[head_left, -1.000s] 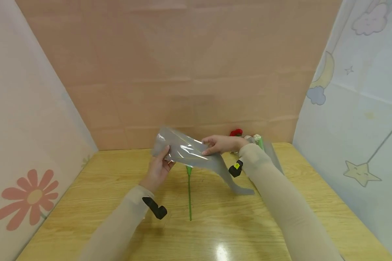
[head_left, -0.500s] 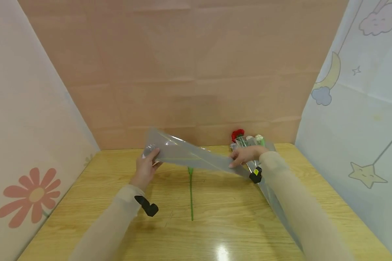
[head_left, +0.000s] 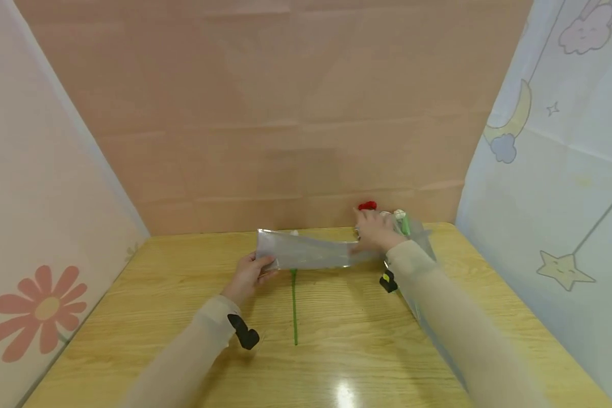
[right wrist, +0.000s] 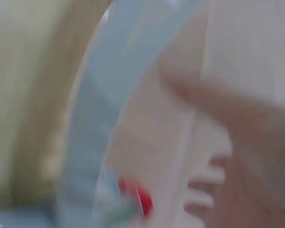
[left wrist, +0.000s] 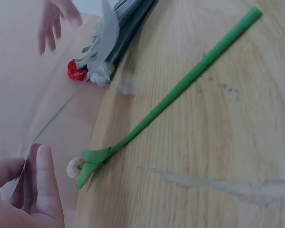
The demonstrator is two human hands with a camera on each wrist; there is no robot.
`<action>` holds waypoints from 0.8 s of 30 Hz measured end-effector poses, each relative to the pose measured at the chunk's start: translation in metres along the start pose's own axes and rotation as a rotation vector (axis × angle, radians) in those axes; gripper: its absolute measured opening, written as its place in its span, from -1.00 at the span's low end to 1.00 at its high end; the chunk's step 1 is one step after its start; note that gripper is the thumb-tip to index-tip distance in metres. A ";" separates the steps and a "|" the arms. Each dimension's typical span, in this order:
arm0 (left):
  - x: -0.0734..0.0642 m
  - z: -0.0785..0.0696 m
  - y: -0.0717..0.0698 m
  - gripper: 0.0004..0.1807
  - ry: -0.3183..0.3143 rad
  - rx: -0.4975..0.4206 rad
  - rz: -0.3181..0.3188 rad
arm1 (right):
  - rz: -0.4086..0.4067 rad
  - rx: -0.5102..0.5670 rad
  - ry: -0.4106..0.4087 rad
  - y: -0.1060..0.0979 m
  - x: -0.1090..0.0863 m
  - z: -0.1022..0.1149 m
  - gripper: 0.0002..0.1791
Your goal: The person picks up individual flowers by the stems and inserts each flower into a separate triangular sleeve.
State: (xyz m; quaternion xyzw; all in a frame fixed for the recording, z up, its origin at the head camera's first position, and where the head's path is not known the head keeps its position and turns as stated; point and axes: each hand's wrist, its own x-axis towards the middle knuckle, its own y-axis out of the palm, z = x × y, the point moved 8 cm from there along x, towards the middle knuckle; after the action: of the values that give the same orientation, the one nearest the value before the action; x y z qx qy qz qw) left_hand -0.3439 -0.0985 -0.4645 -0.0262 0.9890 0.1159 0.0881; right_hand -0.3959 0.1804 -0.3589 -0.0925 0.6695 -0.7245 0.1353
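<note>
A strip of clear plastic wrap (head_left: 311, 253) hangs stretched sideways over the table. My left hand (head_left: 247, 275) pinches its left end between thumb and fingers, and the same grip shows in the left wrist view (left wrist: 40, 190). My right hand (head_left: 376, 231) is over the strip's right part with its fingers spread; blurred in the right wrist view, its thumb (right wrist: 194, 92) stands apart from the fingers. Below the strip lies a single artificial flower with a green stem (head_left: 294, 311). Its small white bud (left wrist: 74, 167) and green leaves show near my left hand in the left wrist view.
At the back right, behind my right arm, lies a plastic-wrapped bouquet with a red flower (head_left: 368, 205) and a white one (head_left: 399, 215). Its long clear wrapping runs toward the front right. Fabric walls enclose the wooden table (head_left: 183, 306) at back and sides.
My right hand has slid rightward along the plastic strip, then let go and spread its fingers. My left hand went left and came back right, still pinching; the strip now hangs lower and more level.
</note>
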 end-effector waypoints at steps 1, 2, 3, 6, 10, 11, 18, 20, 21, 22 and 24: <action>-0.001 0.001 0.001 -0.54 0.000 0.014 0.011 | 0.042 0.026 -0.061 0.013 0.001 0.016 0.33; -0.002 0.002 0.003 -0.55 0.003 0.026 0.020 | 0.082 0.034 -0.117 0.026 0.001 0.031 0.43; -0.002 0.002 0.004 -0.55 0.008 0.034 0.032 | 0.120 0.056 -0.163 0.039 0.002 0.045 0.49; -0.004 0.000 0.011 -0.53 0.020 0.035 0.080 | 0.134 0.052 -0.237 0.067 0.007 0.076 0.55; -0.005 -0.003 0.022 -0.50 0.029 0.045 0.131 | 0.048 0.089 -0.244 0.083 0.022 0.090 0.56; -0.005 -0.004 0.023 -0.50 0.033 0.052 0.139 | 0.027 0.126 -0.246 0.085 0.025 0.091 0.53; -0.005 -0.008 0.021 -0.59 0.045 0.146 0.112 | -0.108 0.214 -0.304 0.093 0.029 0.082 0.27; -0.004 -0.013 0.017 -0.63 0.063 0.200 0.076 | -0.123 0.187 -0.301 0.091 0.027 0.078 0.24; -0.004 -0.015 0.015 -0.63 0.072 0.222 0.061 | -0.126 0.175 -0.298 0.090 0.026 0.076 0.23; -0.003 -0.017 0.013 -0.64 0.082 0.247 0.051 | -0.130 0.172 -0.293 0.088 0.026 0.074 0.23; -0.003 -0.021 0.012 -0.65 0.097 0.290 0.051 | -0.131 0.161 -0.286 0.084 0.024 0.071 0.24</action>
State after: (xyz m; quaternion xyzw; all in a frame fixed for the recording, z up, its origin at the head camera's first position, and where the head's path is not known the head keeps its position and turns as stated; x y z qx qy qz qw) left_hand -0.3456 -0.0921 -0.4414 0.0061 0.9988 -0.0271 0.0403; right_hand -0.3902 0.1000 -0.4379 -0.2270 0.5756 -0.7627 0.1885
